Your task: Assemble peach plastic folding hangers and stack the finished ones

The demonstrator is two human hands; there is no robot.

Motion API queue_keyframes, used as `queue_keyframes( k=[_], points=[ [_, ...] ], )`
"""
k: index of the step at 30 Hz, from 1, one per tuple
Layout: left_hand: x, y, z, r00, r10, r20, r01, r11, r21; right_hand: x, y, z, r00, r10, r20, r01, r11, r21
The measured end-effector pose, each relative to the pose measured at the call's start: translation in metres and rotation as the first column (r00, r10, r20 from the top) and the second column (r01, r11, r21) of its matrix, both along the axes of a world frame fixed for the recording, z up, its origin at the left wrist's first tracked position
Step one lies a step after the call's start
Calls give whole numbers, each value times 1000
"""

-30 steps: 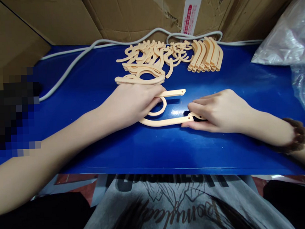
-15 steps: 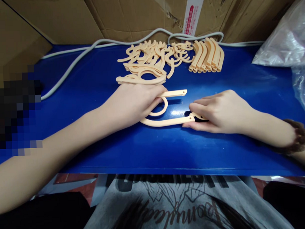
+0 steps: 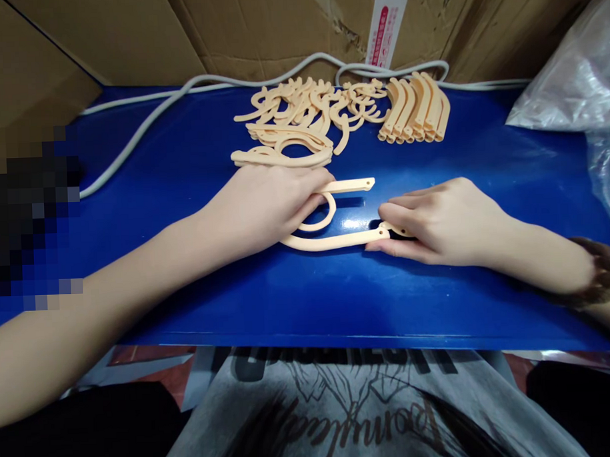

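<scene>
My left hand [image 3: 278, 199] is closed around a beige plastic folding hanger [image 3: 335, 241], covering its left part. A straight arm end with a hole sticks out above, a round loop shows in the middle, and a longer curved arm runs below towards the right. At the tip of that lower arm, my right hand [image 3: 429, 224] pinches a small beige hanger piece [image 3: 400, 229] with a hole in it. This piece touches the arm's end; most of it is hidden by the fingers.
Behind the hands lie folded beige hangers [image 3: 282, 157], a heap of curved hook pieces [image 3: 305, 102] and a row of curved arm pieces [image 3: 415, 111]. A white cable [image 3: 151, 120] crosses the blue table [image 3: 287, 302]. Cardboard boxes [image 3: 278, 29] stand behind; a clear plastic bag [image 3: 565, 86] lies right.
</scene>
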State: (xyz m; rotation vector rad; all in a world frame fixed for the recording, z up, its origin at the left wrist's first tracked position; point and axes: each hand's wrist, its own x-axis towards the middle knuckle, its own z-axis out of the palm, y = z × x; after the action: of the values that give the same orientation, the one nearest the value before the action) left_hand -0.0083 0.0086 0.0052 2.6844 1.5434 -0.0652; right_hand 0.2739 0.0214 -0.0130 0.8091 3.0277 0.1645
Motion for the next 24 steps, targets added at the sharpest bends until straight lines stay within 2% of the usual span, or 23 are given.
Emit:
queue_keyframes(
  k=[13,24],
  points=[
    [7,-7,2,986,40,-162,-41,999,-7,-1,2,1,999,1,-38,-2,999,-46],
    [8,-8,3,982,37,-187,-42,999,-20,-2,1,1,999,-19,-30,17,998,-66]
  ],
)
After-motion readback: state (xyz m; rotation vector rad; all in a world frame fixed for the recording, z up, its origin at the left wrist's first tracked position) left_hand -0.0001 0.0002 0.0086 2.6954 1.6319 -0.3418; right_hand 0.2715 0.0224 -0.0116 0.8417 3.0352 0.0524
